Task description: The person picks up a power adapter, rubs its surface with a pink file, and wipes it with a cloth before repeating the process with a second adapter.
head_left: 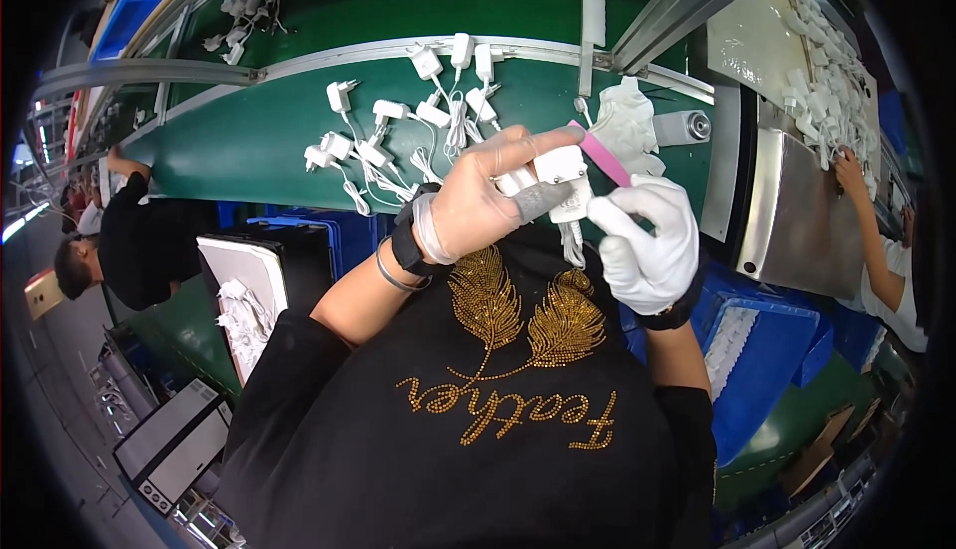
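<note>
My left hand (473, 196), in a thin pale glove with grey coverings on the thumb and a finger, is closed around a white power adapter (564, 169). Its bundled white cable (572, 240) hangs below. My right hand (652, 245), in a white fabric glove, is closed beside the adapter, its fingertips near the adapter's lower right edge. What those fingers hold, if anything, is hidden. A pink strip (602, 156) runs behind the adapter toward the right hand; whether the hand touches it I cannot tell. Several white adapters with coiled cables (393, 111) lie on the green bench beyond.
Crumpled white cloth (629, 121) and a white cylinder (684, 128) lie on the bench (239, 146) at right. A metal rail (339, 55) crosses behind. Blue bins (762, 360) stand at lower right. Co-workers are at far left (139, 240) and far right (881, 240), beside piled adapters (822, 81).
</note>
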Available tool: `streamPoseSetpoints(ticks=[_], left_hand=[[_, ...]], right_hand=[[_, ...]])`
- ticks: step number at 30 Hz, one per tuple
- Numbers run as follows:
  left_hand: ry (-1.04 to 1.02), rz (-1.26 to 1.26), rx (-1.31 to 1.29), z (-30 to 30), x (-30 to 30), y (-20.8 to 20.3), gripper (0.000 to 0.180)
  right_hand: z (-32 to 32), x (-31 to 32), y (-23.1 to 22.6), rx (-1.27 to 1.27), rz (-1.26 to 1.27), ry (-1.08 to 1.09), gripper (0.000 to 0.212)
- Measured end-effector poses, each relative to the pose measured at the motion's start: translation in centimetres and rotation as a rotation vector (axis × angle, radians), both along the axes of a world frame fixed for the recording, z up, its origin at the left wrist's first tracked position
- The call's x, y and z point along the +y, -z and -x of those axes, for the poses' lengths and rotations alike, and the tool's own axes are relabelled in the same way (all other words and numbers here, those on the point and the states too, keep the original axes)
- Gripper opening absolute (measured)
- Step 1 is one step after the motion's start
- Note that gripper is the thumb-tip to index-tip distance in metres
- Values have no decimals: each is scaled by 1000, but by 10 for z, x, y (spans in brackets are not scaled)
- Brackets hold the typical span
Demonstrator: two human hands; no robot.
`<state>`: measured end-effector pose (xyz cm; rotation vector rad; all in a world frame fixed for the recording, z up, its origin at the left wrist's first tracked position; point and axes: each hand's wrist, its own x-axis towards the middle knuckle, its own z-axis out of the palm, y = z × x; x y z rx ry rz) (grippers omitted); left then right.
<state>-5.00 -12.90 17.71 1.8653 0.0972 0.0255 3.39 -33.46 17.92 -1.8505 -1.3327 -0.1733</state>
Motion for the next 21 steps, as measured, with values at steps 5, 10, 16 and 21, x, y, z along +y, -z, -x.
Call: streamPoseSetpoints(ticks=[5,10,16,21], left_hand=[[-2,19,3,-3,-3,-2,48],[-15,-24,-42,-5,-12,-2,49],[-86,15,-338,-25,-39,12,59],[-64,-46,-372,-29,-48,14,65]], right_hand=[[19,12,22,737,-236,385,36],[36,21,38,1146,-106,221,41],[59,35,52,1645,-714,157,39],[25,-11,47,1599,-76,266,35]])
